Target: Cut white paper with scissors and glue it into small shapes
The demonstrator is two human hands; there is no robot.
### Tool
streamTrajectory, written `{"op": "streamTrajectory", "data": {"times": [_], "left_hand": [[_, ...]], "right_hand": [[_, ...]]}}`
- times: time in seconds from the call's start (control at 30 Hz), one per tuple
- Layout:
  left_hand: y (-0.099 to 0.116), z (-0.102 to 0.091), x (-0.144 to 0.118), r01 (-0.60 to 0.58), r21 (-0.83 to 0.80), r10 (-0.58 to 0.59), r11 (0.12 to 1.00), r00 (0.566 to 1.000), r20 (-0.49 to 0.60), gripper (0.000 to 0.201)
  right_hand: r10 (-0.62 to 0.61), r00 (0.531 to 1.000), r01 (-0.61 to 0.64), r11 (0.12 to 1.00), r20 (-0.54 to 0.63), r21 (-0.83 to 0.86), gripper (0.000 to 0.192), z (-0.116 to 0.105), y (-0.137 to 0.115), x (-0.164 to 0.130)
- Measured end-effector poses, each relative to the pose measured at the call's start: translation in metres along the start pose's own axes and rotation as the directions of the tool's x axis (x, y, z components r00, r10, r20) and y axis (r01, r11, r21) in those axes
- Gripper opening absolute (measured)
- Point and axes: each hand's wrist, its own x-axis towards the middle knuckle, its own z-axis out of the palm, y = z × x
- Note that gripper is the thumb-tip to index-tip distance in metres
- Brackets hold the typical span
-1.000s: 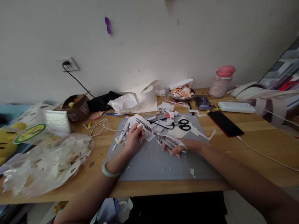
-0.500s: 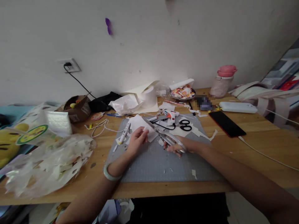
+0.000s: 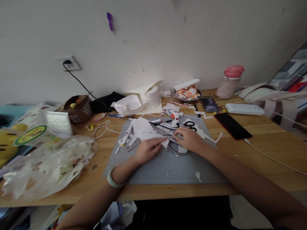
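Grey scissors under right-hand fingers

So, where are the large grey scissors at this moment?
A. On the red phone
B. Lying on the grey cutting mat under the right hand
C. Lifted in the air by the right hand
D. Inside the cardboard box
B: the large grey scissors lie flat on the grey cutting mat, with the right hand resting over the handles.

scissors: 2 | phone: 1 | bottle: 1 | hands: 2
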Motion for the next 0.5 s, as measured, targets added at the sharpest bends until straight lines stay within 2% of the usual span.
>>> {"op": "streamTrajectory", "data": {"times": [0.07, 0.13, 0.23, 0.33, 0.4, 0.5], "left_hand": [[0.000, 0.000, 0.000, 0.019, 0.023, -0.019, 1.000, 1.000, -0.012, 0.036], [0.002, 0.000, 0.000, 0.020, 0.056, -0.020, 0.998, 1.000, -0.003, 0.040], [0.004, 0.000, -0.001, -0.044, 0.098, 0.038, 0.994, 0.997, 0.063, 0.047], [0.005, -0.001, -0.001, -0.113, 0.114, 0.097, 0.987, 0.986, 0.136, 0.049], [0.005, -0.001, -0.002, -0.114, 0.120, 0.095, 0.986, 0.983, 0.156, 0.051], [0.004, 0.000, -0.001, -0.066, 0.092, 0.058, 0.994, 0.994, 0.089, 0.055]], "right_hand": [[-0.005, 1.000, 0.008, 0.994, -0.026, 0.109, 0.024, 0.001, -0.005, 0.000], [0.051, 0.998, -0.062, 0.958, 0.046, 0.281, 0.030, 0.005, -0.009, -0.001], [0.094, 0.983, -0.159, 0.873, 0.161, 0.461, 0.031, 0.013, -0.011, -0.001], [0.101, 0.976, -0.196, 0.804, 0.195, 0.562, 0.029, 0.020, -0.010, -0.001], [0.114, 0.973, -0.212, 0.776, 0.199, 0.593, 0.027, 0.023, -0.009, 0.000], [0.134, 0.971, -0.227, 0.777, 0.197, 0.587, 0.020, 0.023, -0.010, 0.000]]}}
